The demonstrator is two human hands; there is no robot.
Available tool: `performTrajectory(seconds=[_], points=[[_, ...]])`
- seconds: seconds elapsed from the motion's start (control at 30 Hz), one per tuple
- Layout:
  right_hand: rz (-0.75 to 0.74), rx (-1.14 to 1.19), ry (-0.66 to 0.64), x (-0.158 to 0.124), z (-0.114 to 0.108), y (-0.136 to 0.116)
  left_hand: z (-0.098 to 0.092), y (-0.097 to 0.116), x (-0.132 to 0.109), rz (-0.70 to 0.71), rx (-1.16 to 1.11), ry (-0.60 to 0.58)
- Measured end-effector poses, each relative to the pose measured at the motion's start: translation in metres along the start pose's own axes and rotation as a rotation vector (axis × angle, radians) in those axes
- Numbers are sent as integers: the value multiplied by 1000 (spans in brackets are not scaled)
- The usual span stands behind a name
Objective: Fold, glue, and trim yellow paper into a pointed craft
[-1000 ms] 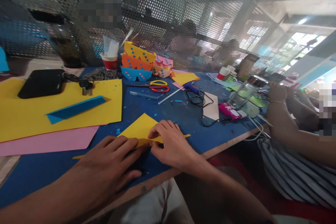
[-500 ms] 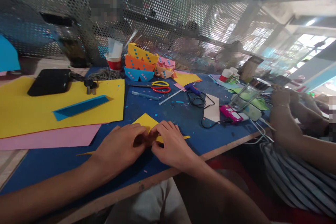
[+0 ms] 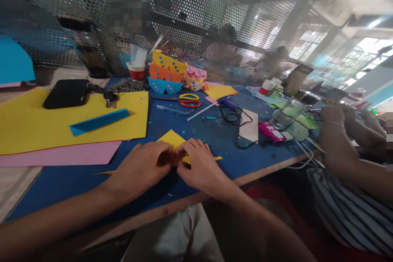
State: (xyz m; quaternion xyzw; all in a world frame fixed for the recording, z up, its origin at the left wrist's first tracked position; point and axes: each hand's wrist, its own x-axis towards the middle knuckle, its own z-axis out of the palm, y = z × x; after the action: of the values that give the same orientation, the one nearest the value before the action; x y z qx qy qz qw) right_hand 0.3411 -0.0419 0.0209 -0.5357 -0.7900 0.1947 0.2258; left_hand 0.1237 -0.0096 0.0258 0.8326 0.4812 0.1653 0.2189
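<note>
Yellow paper is lying on the blue table, showing a pointy top w/ thin ends poking out. L hand & R hand are pinching its middle; L one is curling, not lying flat like b4.

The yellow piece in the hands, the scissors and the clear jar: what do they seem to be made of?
The yellow piece: probably matte paper or card; flat colour, crisp corner.
The scissors: smooth, evenly coloured handles suggest plastic; the dark blades are likely metal.
The clear jar: smooth, see-through walls, so glass or rigid plastic.
</note>
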Motion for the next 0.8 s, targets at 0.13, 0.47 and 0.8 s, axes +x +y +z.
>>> performTrajectory(seconds=[0.13, 0.47, 0.8], points=[[14, 1, -15, 1, -2, -2, -4, -3, -1, 30, -42, -16], [9, 17, -7, 0, -2, -2, -1, -26, 3, 39, -166, -82], [6, 20, 5, -1, -1, -1, -18, -31, 7, 8, -250, -180]])
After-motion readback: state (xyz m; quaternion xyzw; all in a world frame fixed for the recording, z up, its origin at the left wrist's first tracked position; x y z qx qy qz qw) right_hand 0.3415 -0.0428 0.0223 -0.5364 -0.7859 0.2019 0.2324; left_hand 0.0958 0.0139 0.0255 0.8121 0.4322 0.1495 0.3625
